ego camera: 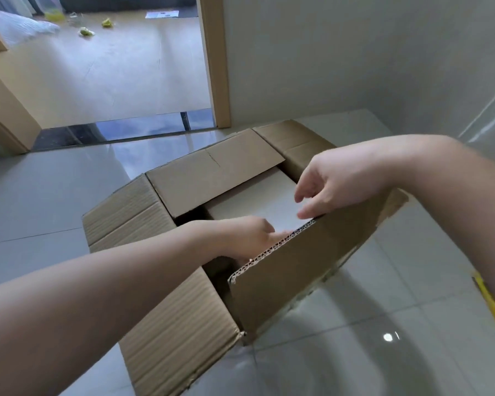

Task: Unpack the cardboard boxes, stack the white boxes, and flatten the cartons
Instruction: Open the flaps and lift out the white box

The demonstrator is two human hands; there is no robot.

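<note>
Head view, looking down on an open carton [297, 270] standing on a grey tiled floor [355, 352], close to a pale wall [340, 58]. All four flaps are unfolded: the far flap [212, 178] leans partly over the opening, the left flap [126, 221] and the near-left flap [177, 338] lie spread outward, and the near flap [292, 272] stands raised, its corrugated cut edge facing the camera. Inside the carton a white box [257, 201] lies flat, its top showing between the far flap and the near flap.

The left hand [240, 238] reaches into the opening from the left. Its fingers are curled and pass down behind the raised near flap, touching that flap's inner face near the cut edge; the fingertips are hidden, so whether they grip the white box or only the flap cannot be told.

The right hand [335, 187] comes in from the right, above the far-right part of the opening. Its fingers are loosely bent and slightly spread, pointing down and left. The lowest fingertip meets the top edge of the near flap; the others hang just over the white box, holding nothing.

Beyond the carton a doorway [212, 61] with a wooden frame gives onto a room with a tan floor, where small yellow-green scraps [86, 32] and a sheet of bubble wrap [17, 27] lie. A yellow object [492, 307] shows at the right edge, below the right forearm.
</note>
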